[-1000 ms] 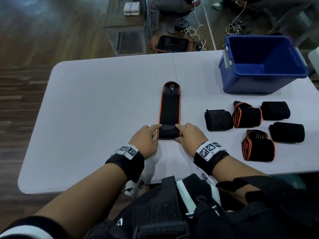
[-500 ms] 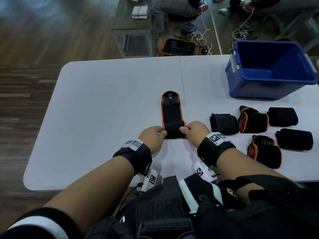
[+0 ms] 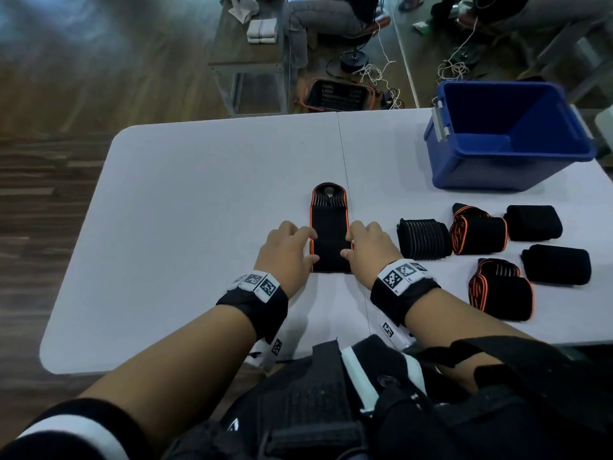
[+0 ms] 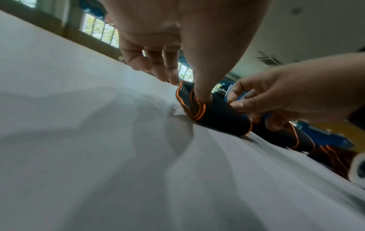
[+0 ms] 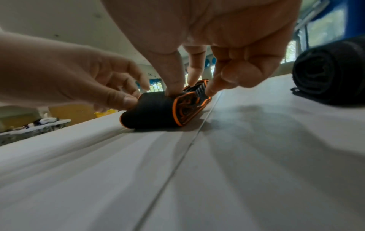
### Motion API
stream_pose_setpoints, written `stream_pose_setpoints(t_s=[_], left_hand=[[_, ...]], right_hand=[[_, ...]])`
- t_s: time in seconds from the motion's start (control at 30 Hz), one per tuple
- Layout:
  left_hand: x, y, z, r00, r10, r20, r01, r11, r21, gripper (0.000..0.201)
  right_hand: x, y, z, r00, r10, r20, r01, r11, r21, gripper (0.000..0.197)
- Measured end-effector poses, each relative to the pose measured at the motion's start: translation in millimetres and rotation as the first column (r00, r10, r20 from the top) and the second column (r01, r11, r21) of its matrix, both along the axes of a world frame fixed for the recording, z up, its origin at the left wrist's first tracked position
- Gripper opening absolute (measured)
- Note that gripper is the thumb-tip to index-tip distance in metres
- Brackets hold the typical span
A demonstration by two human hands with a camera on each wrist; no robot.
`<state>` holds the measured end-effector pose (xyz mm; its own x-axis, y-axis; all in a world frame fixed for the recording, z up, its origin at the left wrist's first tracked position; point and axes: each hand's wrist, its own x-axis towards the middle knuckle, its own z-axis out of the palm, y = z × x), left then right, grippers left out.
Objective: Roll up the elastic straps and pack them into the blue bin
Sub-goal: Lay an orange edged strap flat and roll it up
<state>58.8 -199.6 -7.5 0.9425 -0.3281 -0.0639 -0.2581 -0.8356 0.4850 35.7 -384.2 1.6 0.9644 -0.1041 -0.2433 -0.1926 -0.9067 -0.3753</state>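
Observation:
A black elastic strap with orange edging lies lengthwise at the middle of the white table. Its near end is wound into a roll, and the flat remainder ends in a loop at the far end. My left hand pinches the roll's left end between thumb and fingers. My right hand pinches the right end. In the left wrist view my thumb presses down on the roll. The right wrist view shows the spiral end of the roll. The blue bin stands open at the far right, and what shows of its inside holds no straps.
Several rolled straps lie right of my hands: a striped one, two orange-edged ones, two plain black ones. Beyond the table's far edge stand a small bench, cables and a black basket.
Both hands have rolled the strap away from me. The roll has grown thicker and the flat length beyond it has become shorter.

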Motion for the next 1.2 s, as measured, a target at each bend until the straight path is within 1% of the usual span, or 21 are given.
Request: stream_pose_setpoints(t_s=[0.07, 0.1, 0.13, 0.2, 0.3, 0.37, 0.4, 0.47, 0.53, 0.6, 0.67, 0.73, 0.87, 0.97, 1.07, 1.13, 1.2], left_hand=[[-3, -1, -4, 0.992, -0.073, 0.099, 0.071, 0.997, 0.031, 0.032], [-5, -2, -6, 0.989, -0.095, 0.11, 0.088, 0.994, 0.061, 0.032], [-7, -2, -8, 0.988, -0.115, 0.105, 0.104, 0.989, 0.102, 0.034], [-11, -1, -11, 0.987, -0.151, 0.049, 0.142, 0.978, 0.15, 0.042], [-11, 2, -13, 0.983, -0.163, -0.087, 0.168, 0.985, 0.048, 0.059], [-8, 6, -12, 0.974, -0.167, -0.15, 0.171, 0.985, 0.01, 0.07], [-5, 7, -13, 0.973, -0.161, -0.169, 0.163, 0.987, -0.001, 0.075], [-2, 7, -15, 0.974, -0.114, -0.196, 0.104, 0.993, -0.06, 0.079], [-1, 5, -14, 0.977, -0.04, -0.212, 0.006, 0.987, -0.162, 0.077], [-1, 2, -10, 0.971, 0.046, -0.235, -0.1, 0.969, -0.227, 0.065], [0, 0, -5, 0.956, 0.111, -0.27, -0.183, 0.948, -0.259, 0.053], [-1, -3, -3, 0.939, 0.144, -0.312, -0.233, 0.935, -0.268, 0.045], [-3, -7, -6, 0.927, 0.178, -0.331, -0.273, 0.924, -0.268, 0.032], [0, -6, -6, 0.912, 0.176, -0.371, -0.29, 0.916, -0.279, 0.036], [7, -4, -4, 0.899, 0.1, -0.426, -0.229, 0.937, -0.263, 0.047], [12, -3, 0, 0.877, 0.024, -0.479, -0.168, 0.951, -0.26, 0.043], [14, -4, 3, 0.854, -0.044, -0.518, -0.112, 0.957, -0.266, 0.033]], right_hand=[[-3, 3, 3, 0.996, 0.081, 0.038, -0.078, 0.994, -0.078, 0.017], [-4, 5, 2, 0.993, 0.113, 0.04, -0.108, 0.988, -0.113, 0.017], [-6, 5, 2, 0.99, 0.138, 0.036, -0.132, 0.982, -0.136, 0.022], [-8, 5, 3, 0.985, 0.173, 0.002, -0.171, 0.978, -0.12, 0.033], [-10, 2, 6, 0.979, 0.196, -0.063, -0.198, 0.98, -0.024, 0.047], [-10, -3, 5, 0.968, 0.227, -0.105, -0.226, 0.974, 0.019, 0.06], [-9, -5, 3, 0.966, 0.234, -0.115, -0.231, 0.972, 0.036, 0.063], [-6, -8, 1, 0.972, 0.206, -0.112, -0.197, 0.976, 0.088, 0.062], [-3, -9, 0, 0.985, 0.14, -0.101, -0.123, 0.979, 0.16, 0.057], [0, -11, 1, 0.995, 0.024, -0.096, 0.001, 0.967, 0.256, 0.051], [2, -12, 0, 0.989, -0.107, -0.106, 0.138, 0.929, 0.345, 0.044], [3, -13, -3, 0.975, -0.189, -0.119, 0.22, 0.903, 0.369, 0.041], [1, -10, -9, 0.949, -0.274, -0.158, 0.312, 0.889, 0.336, 0.041], [-2, -10, -11, 0.942, -0.291, -0.165, 0.33, 0.886, 0.327, 0.041], [-6, -10, -7, 0.94, -0.29, -0.182, 0.335, 0.889, 0.313, 0.04], [-9, -9, -3, 0.938, -0.281, -0.201, 0.332, 0.897, 0.291, 0.037], [-15, -8, 0, 0.934, -0.28, -0.223, 0.336, 0.9, 0.277, 0.036]])
